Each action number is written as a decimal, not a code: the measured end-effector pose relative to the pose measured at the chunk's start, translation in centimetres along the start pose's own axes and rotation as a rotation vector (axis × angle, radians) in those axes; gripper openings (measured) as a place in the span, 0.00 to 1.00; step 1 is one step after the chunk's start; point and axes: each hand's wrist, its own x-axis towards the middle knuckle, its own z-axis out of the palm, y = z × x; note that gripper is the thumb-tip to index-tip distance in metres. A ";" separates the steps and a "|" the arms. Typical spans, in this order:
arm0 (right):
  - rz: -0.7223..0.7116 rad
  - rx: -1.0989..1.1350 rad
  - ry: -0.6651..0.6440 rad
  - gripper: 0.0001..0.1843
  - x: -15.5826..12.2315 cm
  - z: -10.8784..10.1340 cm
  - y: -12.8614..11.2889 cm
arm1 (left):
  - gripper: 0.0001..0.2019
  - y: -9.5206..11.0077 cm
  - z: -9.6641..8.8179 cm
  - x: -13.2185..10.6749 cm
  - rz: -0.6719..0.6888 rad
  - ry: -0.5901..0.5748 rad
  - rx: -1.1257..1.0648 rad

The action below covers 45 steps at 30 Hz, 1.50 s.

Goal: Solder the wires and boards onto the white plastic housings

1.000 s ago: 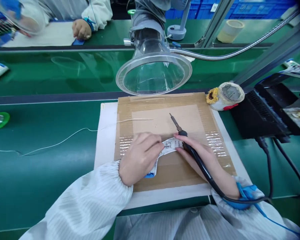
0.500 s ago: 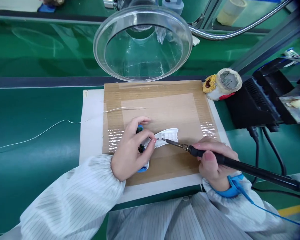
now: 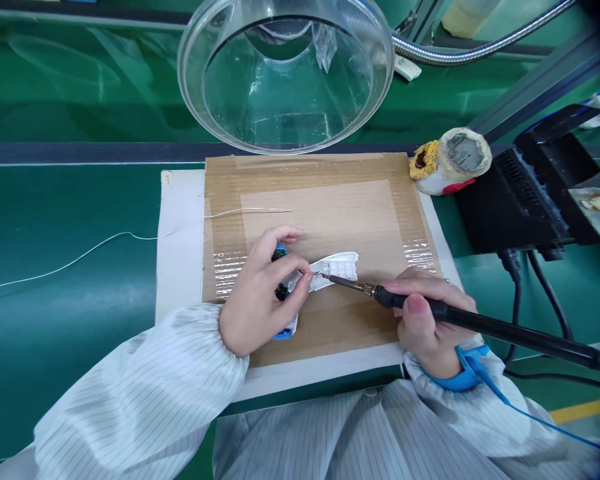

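Note:
My right hand (image 3: 433, 320) grips a black soldering iron (image 3: 460, 319) like a pen, its tip pointing left. My left hand (image 3: 270, 290) pinches something tiny between thumb and forefinger, perhaps a thin wire end, too small to make out. The iron's tip sits right beside those fingertips. Just under the tip lies a white plastic shell (image 3: 341, 267), open side up, on the cardboard. Blue-edged parts with dark green pieces (image 3: 281, 291) show partly from beneath my left hand, which hides the rest.
A cardboard sheet (image 3: 340, 200) rests on a white board (image 3: 180, 267). Thin solder wire (image 3: 105, 241) trails in from the left. Above hangs a round magnifier (image 3: 285, 87). A decorated jar (image 3: 463, 160) and black soldering station (image 3: 510, 200) stand right; a blue wrist strap (image 3: 457, 373) circles my right wrist.
The view has tilted slightly, so the table and magnifier sit a little higher. The iron's tip has shifted slightly left, closer to my left fingertips. Both hands keep their grips.

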 end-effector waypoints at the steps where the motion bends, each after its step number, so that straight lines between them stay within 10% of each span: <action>1: -0.014 -0.005 0.040 0.11 0.0 0.0 0.0 | 0.06 0.0 0.0 0.0 0.002 0.001 -0.001; 5: 0.012 0.023 0.195 0.14 0.2 0.2 0.2 | 0.07 0.0 0.0 0.0 -0.004 -0.005 0.000; 13: 0.050 -0.111 -0.155 0.18 1.0 1.2 -0.3 | 0.07 0.1 -0.2 0.0 -0.026 -0.007 -0.017; 36: 0.011 0.049 0.155 0.13 0.4 0.1 0.1 | 0.07 -0.1 0.1 -0.2 -0.014 0.005 -0.011; 45: 0.011 -0.115 -0.263 0.26 1.0 1.5 0.4 | 0.08 0.0 0.1 -0.1 -0.027 -0.005 -0.007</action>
